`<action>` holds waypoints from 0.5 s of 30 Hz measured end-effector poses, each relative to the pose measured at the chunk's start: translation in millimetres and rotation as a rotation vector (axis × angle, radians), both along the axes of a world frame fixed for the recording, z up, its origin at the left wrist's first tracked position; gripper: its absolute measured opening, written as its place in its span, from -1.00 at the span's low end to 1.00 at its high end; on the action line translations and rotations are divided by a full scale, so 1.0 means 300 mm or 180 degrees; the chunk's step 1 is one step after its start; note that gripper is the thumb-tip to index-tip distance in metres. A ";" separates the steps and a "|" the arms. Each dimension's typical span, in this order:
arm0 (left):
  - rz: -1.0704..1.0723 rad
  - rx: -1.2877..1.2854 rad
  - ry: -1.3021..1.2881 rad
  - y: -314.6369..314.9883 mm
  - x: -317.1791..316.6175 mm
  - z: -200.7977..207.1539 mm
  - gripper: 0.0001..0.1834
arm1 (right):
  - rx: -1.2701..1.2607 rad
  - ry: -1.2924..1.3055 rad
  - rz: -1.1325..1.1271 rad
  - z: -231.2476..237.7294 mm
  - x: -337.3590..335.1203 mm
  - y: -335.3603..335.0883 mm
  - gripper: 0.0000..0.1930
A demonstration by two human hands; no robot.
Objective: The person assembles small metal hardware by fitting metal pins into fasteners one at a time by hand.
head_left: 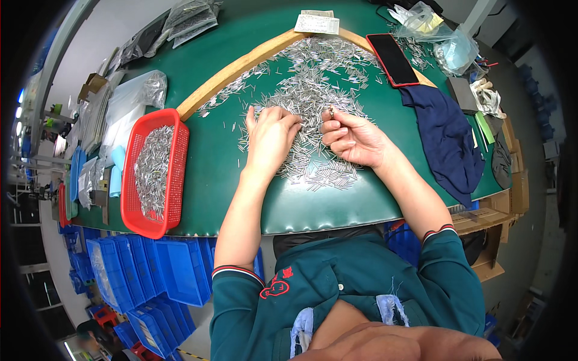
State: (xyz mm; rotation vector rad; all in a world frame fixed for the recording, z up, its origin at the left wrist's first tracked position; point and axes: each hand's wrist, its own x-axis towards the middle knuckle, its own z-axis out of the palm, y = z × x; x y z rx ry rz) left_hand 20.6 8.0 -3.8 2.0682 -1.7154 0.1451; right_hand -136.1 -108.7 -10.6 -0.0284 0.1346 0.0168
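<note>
A large pile of short silvery metal pins (316,90) lies spread over the green tabletop. My left hand (269,141) rests at the pile's left side, back upward. Its thumb and forefinger come together over the pins while the little finger stands apart; what they pinch, if anything, is hidden. Across the pile, my right hand (356,139) is raised slightly with its fingers curled. Between its thumb and forefinger it pinches small metal pins (331,112), whose ends show at the fingertips.
A red plastic basket (176,174) full of pins stands left. Wooden strips (241,67) form a peaked border behind the pile. A red-edged phone (392,59) and dark blue cloth (442,135) lie right. Blue bins (183,274) stand below the table, left.
</note>
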 end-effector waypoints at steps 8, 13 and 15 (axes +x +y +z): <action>-0.0173 -0.0463 0.1362 -0.016 -0.010 0.023 -0.88 | 0.0035 0.0023 0.0000 0.001 -0.007 -0.002 -0.85; -0.0569 -0.0332 0.3916 -0.017 -0.006 0.029 -0.84 | -0.0047 0.0050 -0.0026 0.009 -0.001 0.003 -0.85; -0.0572 -0.0312 0.4414 -0.016 -0.018 0.042 -0.80 | -0.0129 0.0083 -0.0044 0.009 0.000 0.003 -0.84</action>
